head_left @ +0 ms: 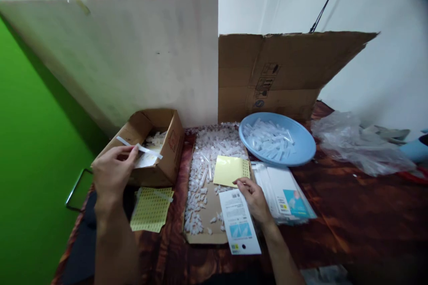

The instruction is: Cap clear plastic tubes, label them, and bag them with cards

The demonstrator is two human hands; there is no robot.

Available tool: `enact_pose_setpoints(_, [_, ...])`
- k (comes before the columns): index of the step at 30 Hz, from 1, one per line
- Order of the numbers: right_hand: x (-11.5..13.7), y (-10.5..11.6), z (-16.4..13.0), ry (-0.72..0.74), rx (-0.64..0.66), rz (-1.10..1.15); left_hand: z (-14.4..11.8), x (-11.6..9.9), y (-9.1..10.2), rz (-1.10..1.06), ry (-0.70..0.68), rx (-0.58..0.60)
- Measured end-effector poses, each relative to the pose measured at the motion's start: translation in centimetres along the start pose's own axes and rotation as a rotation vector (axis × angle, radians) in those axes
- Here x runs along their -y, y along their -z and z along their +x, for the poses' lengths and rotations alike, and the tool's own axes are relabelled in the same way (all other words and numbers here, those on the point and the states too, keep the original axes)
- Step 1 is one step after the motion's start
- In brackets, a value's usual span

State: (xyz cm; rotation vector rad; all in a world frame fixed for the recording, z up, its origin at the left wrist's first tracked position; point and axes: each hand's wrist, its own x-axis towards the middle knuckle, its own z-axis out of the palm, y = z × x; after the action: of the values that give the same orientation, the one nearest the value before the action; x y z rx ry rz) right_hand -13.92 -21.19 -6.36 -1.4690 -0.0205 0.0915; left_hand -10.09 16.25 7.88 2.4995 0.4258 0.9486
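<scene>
My left hand is raised at the near side of an open cardboard box, its thumb and finger pinching a thin white strip. My right hand has its fingertips closed at the lower edge of a yellow sticker sheet, which has small round stickers left along its right side. Just below, partly behind that hand, is a white printed packet with a blue picture and a dark dot near its bottom. Under both lies a cardboard tray with many small whitish plastic pieces.
A stack of yellow sticker sheets lies in front of the box. At the back right stands a light blue basin of clear pieces, with white printed packets before it. Crumpled clear plastic lies farther right. Cardboard and a white panel stand behind.
</scene>
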Motion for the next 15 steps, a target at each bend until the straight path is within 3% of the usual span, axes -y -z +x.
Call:
enact_pose_setpoints(2, [-0.2,-0.1,0.0,0.001,0.012,-0.003,-0.2,1.6,0.1,0.137,0.046,-0.004])
enact_pose_setpoints(4, [-0.5,-0.2,0.1,0.007,0.019,-0.017,-1.1,2.7,0.0,0.229,0.008,-0.028])
enact_pose_setpoints(6, [-0.6,-0.3,0.2,0.010,0.017,-0.027,-2.6,2.8,-0.1,0.241,-0.050,-0.153])
enact_pose_setpoints(9, [-0.4,-0.5,0.5,0.007,-0.005,-0.041,-6.5,1.0,-0.8,0.153,-0.053,-0.404])
enact_pose_setpoints(10, [-0.2,-0.7,0.6,0.010,-0.024,-0.056,-8.2,-0.2,-1.2,0.089,-0.061,-0.343])
enact_pose_setpoints(11, [0.2,-1.0,0.7,0.019,-0.054,-0.076,-10.0,-1.5,-1.7,-0.008,-0.045,-0.387])
enact_pose_setpoints(12, [0.6,-1.5,0.7,0.037,-0.095,-0.102,-11.9,-3.0,-2.3,-0.129,-0.045,-0.333])
enact_pose_setpoints(13, [1.1,-2.0,0.7,0.062,-0.142,-0.130,-13.7,-4.4,-3.0,-0.270,-0.052,-0.163])
enact_pose_setpoints(15, [2.2,-3.4,0.6,0.125,-0.210,-0.171,-16.7,-7.1,-4.4,-0.475,-0.149,0.313])
